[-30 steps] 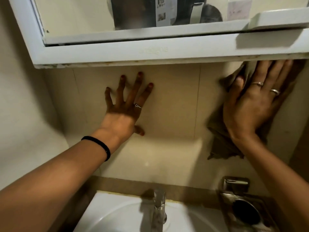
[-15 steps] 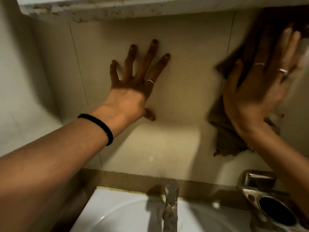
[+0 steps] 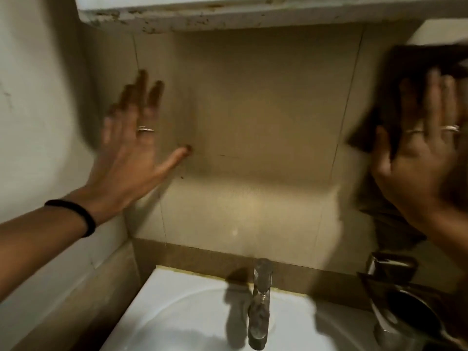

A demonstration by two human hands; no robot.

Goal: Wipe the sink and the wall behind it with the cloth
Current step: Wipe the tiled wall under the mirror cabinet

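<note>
I pressed my flat right hand point(image 3: 425, 158) on the cloth point(image 3: 415, 72) at three o'clock; left hand point(image 3: 131, 158) splayed, empty, by the wall point(image 3: 253, 110) at nine

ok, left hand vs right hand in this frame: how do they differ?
The left hand is bare, fingers spread, with nothing under it; the right hand presses the dark brown cloth flat on the beige tiled wall. The left hand is near the side-wall corner; the right is at the frame's right edge. The left wrist wears a black band; none shows on the right. Both are motion-blurred, open and ringed.
</note>
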